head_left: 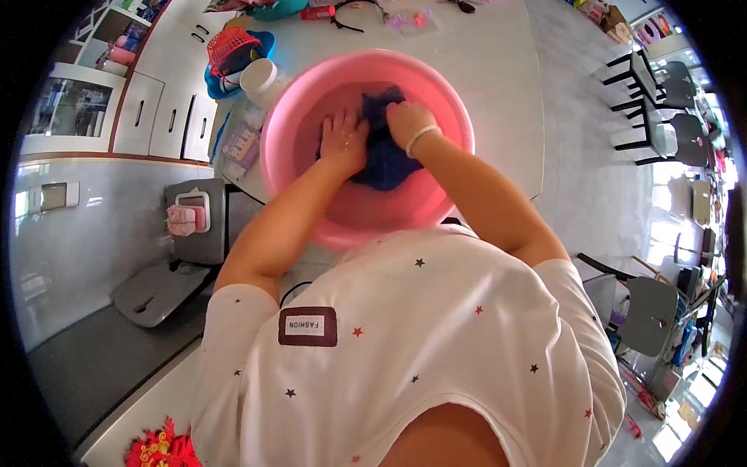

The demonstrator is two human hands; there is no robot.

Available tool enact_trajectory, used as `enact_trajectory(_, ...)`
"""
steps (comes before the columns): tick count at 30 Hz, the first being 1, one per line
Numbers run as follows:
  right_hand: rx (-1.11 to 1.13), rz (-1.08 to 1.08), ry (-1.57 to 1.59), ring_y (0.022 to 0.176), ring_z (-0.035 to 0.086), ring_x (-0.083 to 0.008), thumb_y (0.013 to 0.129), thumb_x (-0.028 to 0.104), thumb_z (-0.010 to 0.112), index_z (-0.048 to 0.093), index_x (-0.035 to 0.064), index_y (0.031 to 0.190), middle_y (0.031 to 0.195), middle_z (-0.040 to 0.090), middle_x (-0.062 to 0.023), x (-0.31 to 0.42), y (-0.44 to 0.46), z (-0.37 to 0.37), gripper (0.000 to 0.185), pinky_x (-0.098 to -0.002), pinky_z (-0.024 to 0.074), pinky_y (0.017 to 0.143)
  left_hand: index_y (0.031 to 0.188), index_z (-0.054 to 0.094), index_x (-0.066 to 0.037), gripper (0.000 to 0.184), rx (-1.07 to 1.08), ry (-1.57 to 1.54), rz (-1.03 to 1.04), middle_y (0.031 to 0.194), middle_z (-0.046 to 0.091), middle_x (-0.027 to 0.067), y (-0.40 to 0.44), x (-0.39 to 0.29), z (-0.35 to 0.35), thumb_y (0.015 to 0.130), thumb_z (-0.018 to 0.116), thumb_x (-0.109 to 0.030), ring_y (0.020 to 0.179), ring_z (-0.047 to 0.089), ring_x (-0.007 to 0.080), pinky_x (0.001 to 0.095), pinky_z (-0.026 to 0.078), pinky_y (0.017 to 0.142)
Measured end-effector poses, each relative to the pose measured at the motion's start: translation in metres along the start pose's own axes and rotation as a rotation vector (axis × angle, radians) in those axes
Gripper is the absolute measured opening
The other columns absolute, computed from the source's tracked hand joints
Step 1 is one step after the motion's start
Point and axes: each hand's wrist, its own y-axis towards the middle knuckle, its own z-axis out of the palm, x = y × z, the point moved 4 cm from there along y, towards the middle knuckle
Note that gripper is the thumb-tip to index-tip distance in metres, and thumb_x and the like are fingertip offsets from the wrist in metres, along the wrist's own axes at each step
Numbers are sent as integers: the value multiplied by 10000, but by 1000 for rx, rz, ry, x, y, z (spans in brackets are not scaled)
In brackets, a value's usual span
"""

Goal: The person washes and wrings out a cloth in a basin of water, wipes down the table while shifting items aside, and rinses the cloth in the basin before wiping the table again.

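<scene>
A large pink basin stands on the white table in front of me, with water in it. A dark blue cloth lies wet and bunched in the water. My left hand rests with spread fingers at the cloth's left edge, wet on its back. Curled round the cloth's upper part is my right hand, with a beaded bracelet at its wrist. The right fingertips are hidden behind the hand and fabric.
Left of the basin are a white tub, a blue basin holding a red basket, and a purple-and-white packet. A black headband lies at the table's far side. Grey chairs stand to the right.
</scene>
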Motion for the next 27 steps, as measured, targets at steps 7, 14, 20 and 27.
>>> enact_trajectory(7,-188,-85,783,687,656,-208,794,108,537,668,-10,928,761,659,-140,-6,-12,-73,222,-325,555,626,1248,459,-46,667,-100,-804,40,1071,591,257,-21,-36,-13,765,663,-458,972,567,430,455,451,844)
enact_trajectory(14,-452,-349,1529,665,607,-133,811,-10,525,653,-33,963,786,634,-74,13,-70,-196,200,-249,530,581,926,598,-7,310,-333,-1293,-368,797,643,128,-25,6,-27,733,667,-239,731,622,221,351,479,671)
enact_trajectory(20,-617,-538,1674,720,637,-148,847,-10,520,641,-42,1009,864,658,-100,9,-90,-255,204,-259,555,605,884,601,4,254,-835,-1138,-352,822,613,66,-62,57,-105,641,604,-71,743,574,179,307,447,703)
enact_trajectory(27,-833,-315,1579,710,622,-147,811,8,486,659,-59,919,831,658,-92,-48,-73,-202,215,-271,542,683,780,606,-19,118,-853,-1167,-352,696,578,7,-76,103,-127,666,597,6,627,530,94,241,442,629)
